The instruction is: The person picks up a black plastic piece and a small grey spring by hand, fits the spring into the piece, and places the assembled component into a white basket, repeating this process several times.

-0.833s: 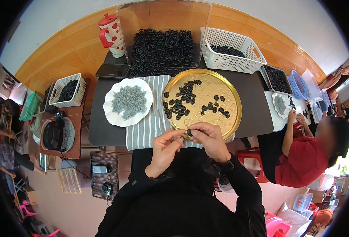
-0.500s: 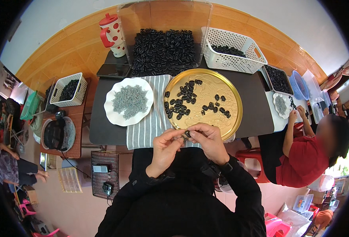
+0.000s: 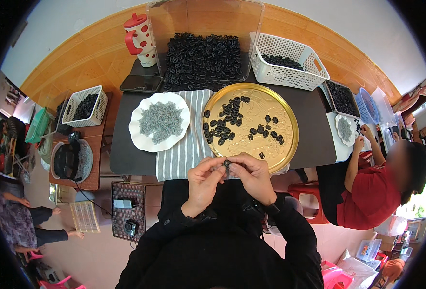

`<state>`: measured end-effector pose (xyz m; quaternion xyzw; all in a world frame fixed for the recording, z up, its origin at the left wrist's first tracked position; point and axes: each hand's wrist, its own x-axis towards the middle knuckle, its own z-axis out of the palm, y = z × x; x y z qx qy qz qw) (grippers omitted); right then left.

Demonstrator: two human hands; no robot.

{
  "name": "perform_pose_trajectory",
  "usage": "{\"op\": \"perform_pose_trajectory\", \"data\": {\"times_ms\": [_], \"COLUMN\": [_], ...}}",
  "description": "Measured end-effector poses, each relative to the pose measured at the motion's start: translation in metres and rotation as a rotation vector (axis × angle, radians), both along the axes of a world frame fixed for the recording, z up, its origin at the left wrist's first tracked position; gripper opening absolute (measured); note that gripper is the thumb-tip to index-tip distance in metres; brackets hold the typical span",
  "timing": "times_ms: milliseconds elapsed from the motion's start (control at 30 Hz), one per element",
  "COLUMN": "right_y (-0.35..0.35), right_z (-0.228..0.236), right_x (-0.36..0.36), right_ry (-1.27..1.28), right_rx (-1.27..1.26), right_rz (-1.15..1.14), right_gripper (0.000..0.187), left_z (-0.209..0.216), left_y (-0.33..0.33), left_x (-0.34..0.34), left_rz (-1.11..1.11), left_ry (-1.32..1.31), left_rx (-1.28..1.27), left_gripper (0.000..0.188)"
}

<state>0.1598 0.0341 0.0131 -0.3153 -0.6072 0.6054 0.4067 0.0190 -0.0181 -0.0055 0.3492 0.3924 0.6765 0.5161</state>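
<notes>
Just off the near edge of a round gold tray (image 3: 283, 103), my hands meet over a small black oval piece (image 3: 227, 164). My left hand (image 3: 204, 183) pinches it between thumb and fingertips from the left. From the right, my right hand (image 3: 254, 179) grips the same piece with thumb and forefinger. The fingertips partly cover it, and its details are too small to make out. Several loose black oval pieces (image 3: 230, 113) lie on the tray, and a single black piece (image 3: 261, 155) sits near its front rim.
Left of the tray, a white scalloped plate (image 3: 137, 130) of small grey-green pieces stands by a striped cloth (image 3: 174, 166). Behind are a clear bin (image 3: 208, 19), a white basket (image 3: 290, 77) of black pieces and a dotted tumbler (image 3: 143, 43). A person in red (image 3: 372, 197) works at right.
My hands stay together at the tray's near edge, with the fingers shifted on the black piece. A single black piece near the front rim now shows beyond my right hand.
</notes>
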Motion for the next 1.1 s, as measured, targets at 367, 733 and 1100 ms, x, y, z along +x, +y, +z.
{"op": "perform_pose_trajectory", "data": {"times_ms": [367,733,1100], "right_y": [-0.007,-0.014,-0.021], "right_z": [-0.006,-0.001,0.003], "right_x": [0.0,-0.001,-0.005], "right_ry": [-0.118,-0.088,-0.124], "right_rx": [0.386,0.458,0.614], "right_rz": [-0.102,-0.111,-0.2], "right_gripper": [0.036,0.035,0.032], "left_z": [-0.004,-0.004,-0.006], "left_y": [-0.002,-0.004,-0.006], "left_x": [0.0,0.001,0.008], "left_rz": [-0.054,-0.067,-0.053], "left_ry": [-0.113,-0.172,-0.237], "left_rx": [0.003,0.006,0.05], "left_gripper": [0.025,0.025,0.023]}}
